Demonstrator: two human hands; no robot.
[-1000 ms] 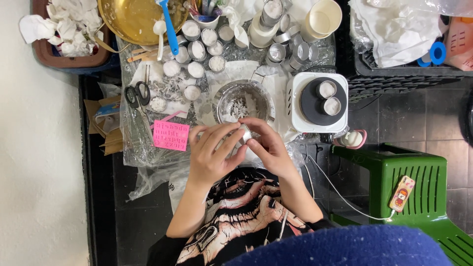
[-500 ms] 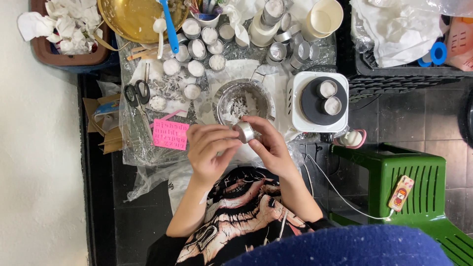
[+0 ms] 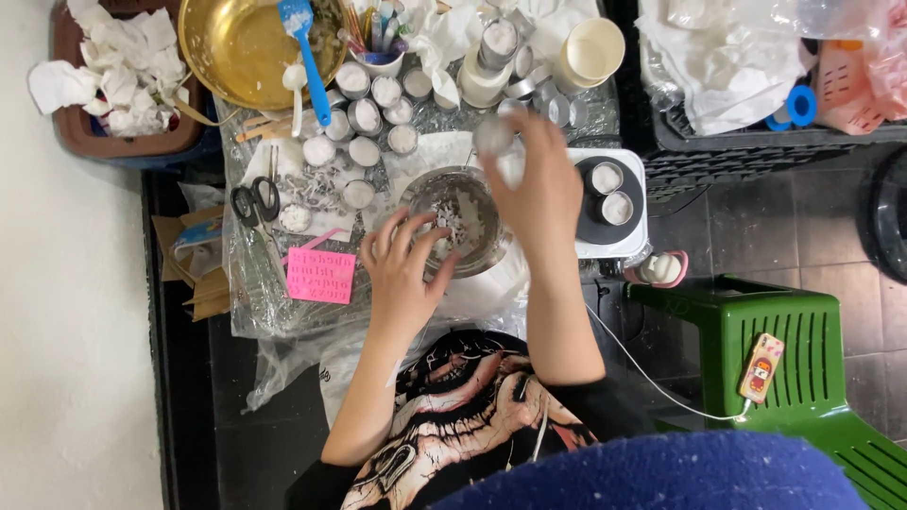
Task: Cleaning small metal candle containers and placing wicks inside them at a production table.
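Steadying the metal bowl [image 3: 452, 219] of white flakes at the near middle of the plastic-covered table [image 3: 274, 312], left hand [image 3: 404, 274] fingers spread against its rim. Lifting a small round tin [image 3: 493, 137], pinched in right hand [image 3: 540, 194] fingertips, above the bowl's far edge beside the white hotplate [image 3: 631, 247].

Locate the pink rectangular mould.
The pink rectangular mould lies in the head view on clear plastic sheeting, just left of the left hand, below the black-handled scissors.
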